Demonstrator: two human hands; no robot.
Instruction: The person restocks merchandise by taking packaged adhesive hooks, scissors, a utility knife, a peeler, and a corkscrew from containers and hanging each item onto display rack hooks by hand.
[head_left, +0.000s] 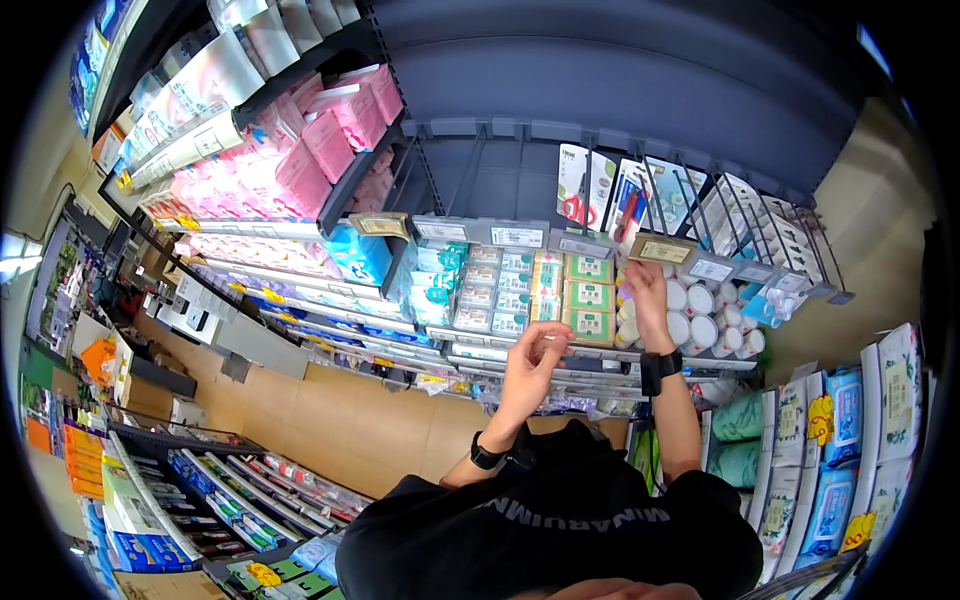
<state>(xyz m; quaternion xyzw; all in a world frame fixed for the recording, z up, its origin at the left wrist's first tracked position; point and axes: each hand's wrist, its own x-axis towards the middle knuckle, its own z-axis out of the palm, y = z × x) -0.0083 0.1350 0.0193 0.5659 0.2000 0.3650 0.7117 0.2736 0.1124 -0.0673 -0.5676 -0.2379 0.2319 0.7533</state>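
Note:
My left hand [537,362] is raised in front of the shelf of boxed goods, fingers loosely curled and apart from the thumb, with nothing visible in it. It is nearest the green and tan boxes [590,297]. My right hand [645,290] reaches up between those boxes and the round white-lidded containers [690,310]. Its fingers look apart, close below a hanging blister pack with a red item [630,205]; whether they touch it I cannot tell. Left of this pack hangs a card with red-handled scissors [580,195].
Metal hooks [690,190] with price tags [517,237] jut out above the boxes. Pink tissue packs [290,180] fill the left shelves. Wipes packs [843,415] stand on shelving at right. A tan floor aisle [350,430] runs behind the left-hand shelf.

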